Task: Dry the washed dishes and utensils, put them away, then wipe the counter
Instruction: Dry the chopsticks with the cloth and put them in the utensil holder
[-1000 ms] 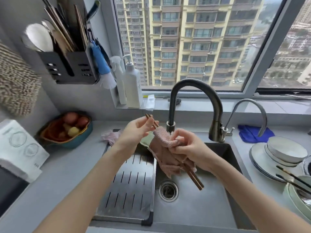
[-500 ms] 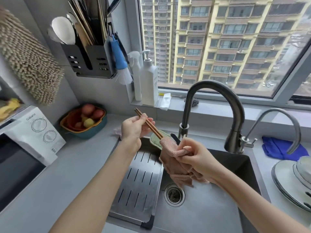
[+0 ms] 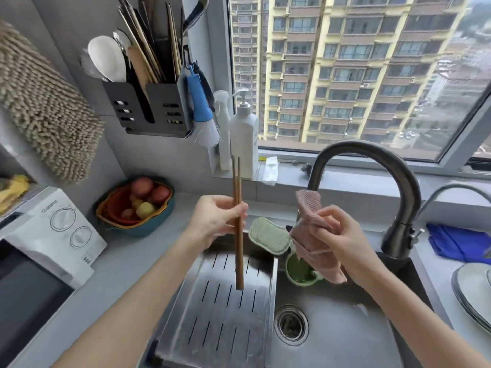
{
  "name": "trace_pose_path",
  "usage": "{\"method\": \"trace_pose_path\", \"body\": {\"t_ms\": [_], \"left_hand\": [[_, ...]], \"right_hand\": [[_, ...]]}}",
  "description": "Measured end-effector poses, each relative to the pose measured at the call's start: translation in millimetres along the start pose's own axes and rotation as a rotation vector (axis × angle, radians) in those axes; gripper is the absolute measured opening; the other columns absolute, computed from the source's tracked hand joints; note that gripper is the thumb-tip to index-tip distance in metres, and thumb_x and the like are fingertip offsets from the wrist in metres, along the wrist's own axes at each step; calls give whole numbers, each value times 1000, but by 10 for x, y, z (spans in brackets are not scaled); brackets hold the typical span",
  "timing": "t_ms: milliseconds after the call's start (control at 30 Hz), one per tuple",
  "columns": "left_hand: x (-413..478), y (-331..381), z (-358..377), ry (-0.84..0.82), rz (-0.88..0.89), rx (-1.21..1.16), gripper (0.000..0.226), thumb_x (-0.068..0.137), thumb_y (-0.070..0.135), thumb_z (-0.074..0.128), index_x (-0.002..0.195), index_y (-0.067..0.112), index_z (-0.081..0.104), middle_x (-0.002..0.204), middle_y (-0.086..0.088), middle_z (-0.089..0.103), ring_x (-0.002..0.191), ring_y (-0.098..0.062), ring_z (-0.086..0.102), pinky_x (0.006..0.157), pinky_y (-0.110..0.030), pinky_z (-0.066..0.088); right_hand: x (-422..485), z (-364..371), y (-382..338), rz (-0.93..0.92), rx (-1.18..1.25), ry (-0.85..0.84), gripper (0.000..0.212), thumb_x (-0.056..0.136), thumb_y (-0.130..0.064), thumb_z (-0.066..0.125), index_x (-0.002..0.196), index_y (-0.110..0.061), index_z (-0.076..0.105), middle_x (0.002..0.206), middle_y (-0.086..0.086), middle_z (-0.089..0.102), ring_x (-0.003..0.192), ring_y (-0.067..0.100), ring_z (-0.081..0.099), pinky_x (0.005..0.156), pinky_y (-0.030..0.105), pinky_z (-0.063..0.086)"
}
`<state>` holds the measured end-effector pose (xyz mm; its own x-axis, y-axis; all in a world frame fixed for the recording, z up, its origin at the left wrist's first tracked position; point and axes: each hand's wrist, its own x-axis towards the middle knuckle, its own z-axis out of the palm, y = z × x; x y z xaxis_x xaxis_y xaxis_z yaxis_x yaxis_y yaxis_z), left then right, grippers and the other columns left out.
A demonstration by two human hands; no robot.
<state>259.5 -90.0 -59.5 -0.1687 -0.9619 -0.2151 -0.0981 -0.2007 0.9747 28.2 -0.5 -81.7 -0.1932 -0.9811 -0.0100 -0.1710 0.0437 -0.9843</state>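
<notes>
Left hand [image 3: 216, 221] pinches chopsticks [image 3: 239, 256] upright over drainer [image 3: 220, 314], apart from the cloth. Probably dried, bound for wall holder [image 3: 159, 110] at 11 o'clock. Right hand [image 3: 345, 243], 3 o'clock of them, fingers curled round pink cloth [image 3: 308, 205], kept ready.

Chopsticks [image 3: 238, 224] now out of cloth [image 3: 310, 235], upright in left hand [image 3: 216, 221].

Bright, even daylight from window [image 3: 358, 75], upper right. Counter [image 3: 127, 264] at left evenly lit; shadows soft and faint. Mild glare on steel sink [image 3: 340, 341], lower centre. Strong wide-angle bowing at frame edges; slight blur toward left edge, centre sharp.
</notes>
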Motion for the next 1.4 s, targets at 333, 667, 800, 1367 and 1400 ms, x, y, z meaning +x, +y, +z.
{"method": "trace_pose_path", "body": {"t_ms": [333, 667, 800, 1367, 1400], "left_hand": [[6, 49, 57, -162, 183, 352, 17, 78, 0, 71, 62, -3, 64, 63, -20, 67, 58, -29, 68, 57, -36, 59], [65, 422, -735, -8, 209, 272, 14, 79, 6, 73, 89, -4, 71, 77, -17, 71, 64, -24, 69, 66, -38, 60], [223, 835, -1148, 208, 287, 38, 10, 78, 9, 73, 86, 8, 68, 75, -6, 70, 68, -20, 66, 68, -35, 60], [1390, 2206, -1402, 592, 863, 288, 12, 84, 16, 70, 86, 4, 68, 79, -6, 67, 66, -11, 54, 59, 0, 39], [1426, 2157, -1385, 595, 843, 339, 15, 84, 15, 70, 87, 1, 68, 77, -4, 64, 67, -12, 52, 55, -1, 35]], "right_hand": [[562, 1124, -436, -175, 69, 157, 27, 75, 10, 53, 70, -16, 53, 61, 7, 61, 54, 18, 58, 53, 30, 44], [1083, 1021, -1016, -225, -13, 346, 27, 82, 3, 60, 77, -23, 57, 99, 14, 66, 92, 29, 65, 75, 42, 57], [1071, 1056, -1144, -376, -279, 165, 39, 85, -4, 67, 116, -22, 54, 104, 3, 63, 77, 7, 60, 51, 8, 44], [1675, 1398, -1706, -464, -529, 173, 43, 85, -11, 67, 125, -21, 58, 118, 7, 63, 95, 15, 52, 83, 28, 45], [1688, 1403, -1695, -463, -536, 177, 42, 85, -11, 67, 125, -21, 58, 118, 7, 63, 95, 15, 52, 83, 28, 45]]}}
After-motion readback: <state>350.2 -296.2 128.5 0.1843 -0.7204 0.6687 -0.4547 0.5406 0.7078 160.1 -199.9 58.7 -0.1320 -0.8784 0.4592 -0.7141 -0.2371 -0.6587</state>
